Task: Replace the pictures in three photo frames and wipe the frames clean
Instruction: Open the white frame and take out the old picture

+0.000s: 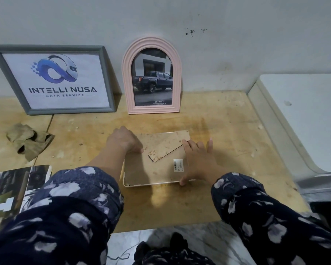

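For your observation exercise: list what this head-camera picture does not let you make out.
Head view only:
- Face-down frame: its front and picture, hidden underneath.
- Barcode label: print too small to read.
- Left hand: fingertips curled out of sight at the frame's edge.
- Prints: cut off by the left edge and a sleeve.

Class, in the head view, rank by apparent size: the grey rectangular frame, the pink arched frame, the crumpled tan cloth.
1. Grey rectangular frame, largest.
2. Pink arched frame.
3. Crumpled tan cloth, smallest, though it lies nearer the camera.
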{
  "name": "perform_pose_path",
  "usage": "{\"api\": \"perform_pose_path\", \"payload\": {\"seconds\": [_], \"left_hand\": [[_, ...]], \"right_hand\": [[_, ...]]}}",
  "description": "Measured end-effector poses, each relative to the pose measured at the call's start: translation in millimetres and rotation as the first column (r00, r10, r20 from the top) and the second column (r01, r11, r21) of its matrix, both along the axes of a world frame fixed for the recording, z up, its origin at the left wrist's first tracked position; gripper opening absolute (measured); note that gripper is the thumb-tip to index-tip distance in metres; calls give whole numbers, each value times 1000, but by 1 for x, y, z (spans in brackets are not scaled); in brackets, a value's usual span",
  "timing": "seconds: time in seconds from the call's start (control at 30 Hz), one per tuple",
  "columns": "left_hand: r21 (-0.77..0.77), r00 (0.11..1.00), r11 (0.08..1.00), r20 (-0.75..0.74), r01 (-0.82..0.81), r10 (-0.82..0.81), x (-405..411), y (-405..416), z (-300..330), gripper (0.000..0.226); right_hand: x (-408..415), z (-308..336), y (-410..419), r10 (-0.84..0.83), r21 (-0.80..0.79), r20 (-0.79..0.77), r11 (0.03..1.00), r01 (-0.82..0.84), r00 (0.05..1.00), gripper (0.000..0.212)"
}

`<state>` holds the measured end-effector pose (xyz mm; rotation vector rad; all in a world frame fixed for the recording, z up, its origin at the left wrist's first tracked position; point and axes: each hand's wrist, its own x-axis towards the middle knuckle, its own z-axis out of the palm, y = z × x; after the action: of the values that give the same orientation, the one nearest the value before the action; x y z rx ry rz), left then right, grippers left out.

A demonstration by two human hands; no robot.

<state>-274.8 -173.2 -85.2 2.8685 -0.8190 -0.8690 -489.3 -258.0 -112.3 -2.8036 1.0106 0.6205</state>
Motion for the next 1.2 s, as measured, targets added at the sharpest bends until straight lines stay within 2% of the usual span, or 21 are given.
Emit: {"api": "perform_pose_path", "payload": {"seconds": [0.33, 0.43, 0.63, 0.87, 1.2], "left_hand": [[-59, 998, 998, -66, -10, 6, 5, 3, -6, 86], [-55, 999, 998, -13, 40, -40, 7, 4, -11, 88], [-83, 999, 995, 24, 48, -46, 10, 4, -5, 73], [-52, 992, 992, 48, 117, -114, 10, 2, 6, 71], [-196, 997, 979, -25, 65, -71, 7, 16, 4, 70]], "right_hand": [[-1, 1, -1, 0, 2, -14, 1000, 0, 1000, 140], [-1, 1, -1, 0, 0, -14, 1000, 0, 1000, 140], [-1, 0, -1, 2, -1, -23, 1000, -2, 1000, 140], [-1, -2, 0, 2, -8, -4, 1000, -2, 1000, 141], [-5, -2, 4, -98, 86, 54, 992, 93, 994, 145]]}}
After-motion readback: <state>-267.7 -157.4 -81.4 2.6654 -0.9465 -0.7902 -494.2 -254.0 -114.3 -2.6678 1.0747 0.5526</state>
